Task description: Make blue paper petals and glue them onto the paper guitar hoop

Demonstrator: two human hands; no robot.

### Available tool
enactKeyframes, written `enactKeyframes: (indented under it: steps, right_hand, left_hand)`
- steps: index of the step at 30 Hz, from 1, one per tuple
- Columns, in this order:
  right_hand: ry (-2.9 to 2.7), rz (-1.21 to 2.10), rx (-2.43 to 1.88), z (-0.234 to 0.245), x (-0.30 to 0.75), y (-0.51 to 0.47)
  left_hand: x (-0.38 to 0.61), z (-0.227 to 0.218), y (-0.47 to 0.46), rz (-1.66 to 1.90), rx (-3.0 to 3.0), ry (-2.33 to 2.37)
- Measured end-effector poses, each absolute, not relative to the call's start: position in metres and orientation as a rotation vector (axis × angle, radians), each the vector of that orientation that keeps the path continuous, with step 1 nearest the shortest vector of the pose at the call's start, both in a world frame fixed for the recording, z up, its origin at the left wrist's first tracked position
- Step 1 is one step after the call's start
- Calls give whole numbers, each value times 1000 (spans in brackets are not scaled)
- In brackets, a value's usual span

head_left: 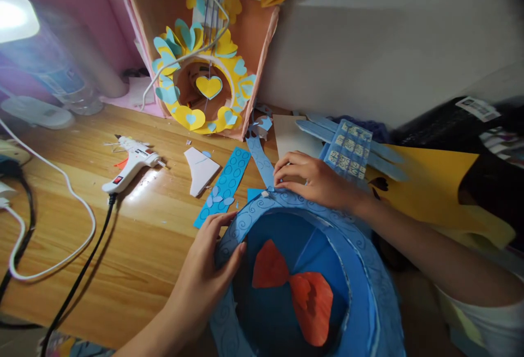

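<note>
Head view: left of the round blue box, bare wooden table runs from its near edge to the glue gun. Beyond the box, a heart-trimmed carton and pale wall shut off room; yellow card crowds its right. The left hand clasps its left rim; the right hand bunches its fingertips at the far rim on a blue strip, whether pinching I cannot tell.

the head view looks down at nearby hands.
</note>
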State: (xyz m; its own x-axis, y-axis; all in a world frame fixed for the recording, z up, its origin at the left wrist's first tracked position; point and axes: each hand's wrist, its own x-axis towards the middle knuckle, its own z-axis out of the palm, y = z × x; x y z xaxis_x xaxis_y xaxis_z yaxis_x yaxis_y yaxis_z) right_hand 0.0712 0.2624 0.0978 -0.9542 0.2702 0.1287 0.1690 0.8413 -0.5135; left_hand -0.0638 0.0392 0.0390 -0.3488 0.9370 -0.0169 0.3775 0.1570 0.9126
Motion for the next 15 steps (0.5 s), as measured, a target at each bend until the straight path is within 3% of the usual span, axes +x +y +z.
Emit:
enactKeyframes:
  steps: [15]
  right_hand:
    - [-2829, 886, -353, 100, 66, 261]
  left_hand:
    - [-64, 39, 38, 1202, 1254, 1800]
